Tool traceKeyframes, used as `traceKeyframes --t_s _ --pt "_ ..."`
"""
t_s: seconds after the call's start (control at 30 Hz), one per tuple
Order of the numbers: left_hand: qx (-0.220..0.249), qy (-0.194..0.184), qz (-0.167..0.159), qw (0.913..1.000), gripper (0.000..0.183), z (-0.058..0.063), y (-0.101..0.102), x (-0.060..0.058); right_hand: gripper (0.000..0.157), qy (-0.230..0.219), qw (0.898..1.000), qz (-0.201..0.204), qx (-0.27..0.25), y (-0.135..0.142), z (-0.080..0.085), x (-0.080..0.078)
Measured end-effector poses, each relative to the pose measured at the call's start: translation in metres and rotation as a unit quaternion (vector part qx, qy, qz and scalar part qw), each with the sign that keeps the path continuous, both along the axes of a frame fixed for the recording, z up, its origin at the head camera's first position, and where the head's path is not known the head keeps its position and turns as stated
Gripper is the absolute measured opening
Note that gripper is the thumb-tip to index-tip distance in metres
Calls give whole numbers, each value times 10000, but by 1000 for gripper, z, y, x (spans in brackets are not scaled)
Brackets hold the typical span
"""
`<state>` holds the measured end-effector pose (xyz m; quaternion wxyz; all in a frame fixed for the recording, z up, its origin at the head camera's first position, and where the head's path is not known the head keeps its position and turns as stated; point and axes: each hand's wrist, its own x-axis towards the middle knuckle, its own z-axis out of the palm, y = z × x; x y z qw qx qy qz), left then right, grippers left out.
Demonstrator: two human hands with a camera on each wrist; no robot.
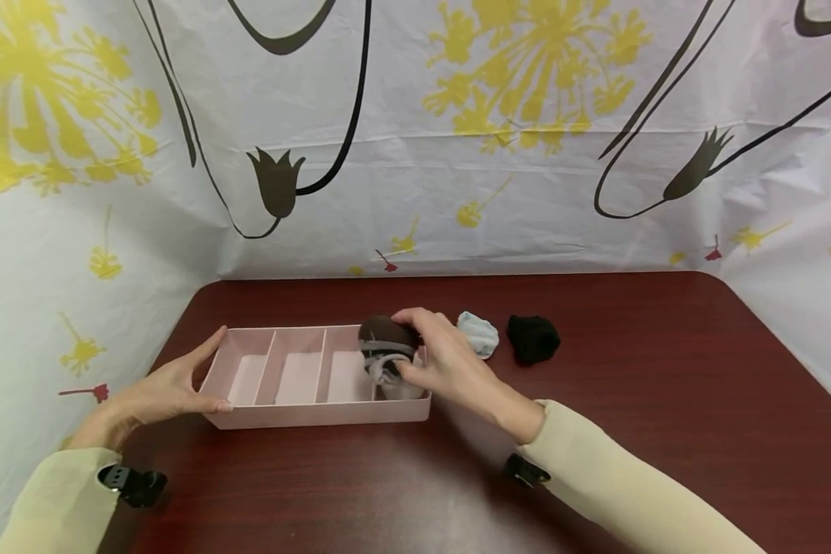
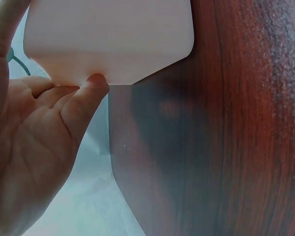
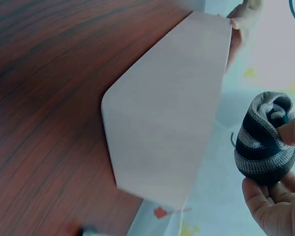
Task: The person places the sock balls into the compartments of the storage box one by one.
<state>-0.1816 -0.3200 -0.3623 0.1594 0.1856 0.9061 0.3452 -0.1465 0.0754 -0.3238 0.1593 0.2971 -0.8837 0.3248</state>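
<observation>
A pink divided box [image 1: 318,416] lies on the table, with bare compartments at its left. My left hand [image 1: 159,392] holds the box's left end, its thumb on the front rim and its fingers at the far corner. In the left wrist view, the thumb of that hand [image 2: 39,123] presses the box's edge. Above the rightmost compartment, my right hand [image 1: 450,362] grips a rolled sock [image 1: 388,346] with dark and grey stripes. The right wrist view shows this striped sock [image 3: 260,142] pinched between thumb and fingers. What lies beneath it in the compartment is partly hidden.
Right of the box lie a pale, light-blue bundle of cloth [image 1: 478,335] and a black one [image 1: 533,338]. The dark red wooden table [image 1: 630,346] meets a patterned white sheet [image 1: 402,192] behind and at the sides.
</observation>
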Motion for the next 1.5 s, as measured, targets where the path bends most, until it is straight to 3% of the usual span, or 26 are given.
traceKeyframes --t_s 0.23,0.4,0.83,0.93,1.13,1.3,1.5 --pt "-51 45 -19 10000 115 2 3 -1 47 -356 9992 -191 57 -27 -5 -13" --pt "-120 135 -71 9998 115 2 4 -1 46 -350 9985 -227 342 -41 -8 -21" --pt "-82 97 -70 9999 116 3 1 -2 45 -418 9924 -268 1124 -60 -7 -23" --pt "-40 92 -72 9999 116 2 1 -3 43 -393 9843 -385 1677 -67 -4 -21" --pt "67 12 -84 9999 115 1 1 -2 34 -512 9516 -572 2976 -83 3 -18" --pt "-1 43 -41 10000 115 1 0 -2 37 -619 9311 -724 3520 -93 6 -19" --pt "-17 87 -70 9999 115 0 -2 -2 34 -817 9171 -806 3819 -104 10 -21"
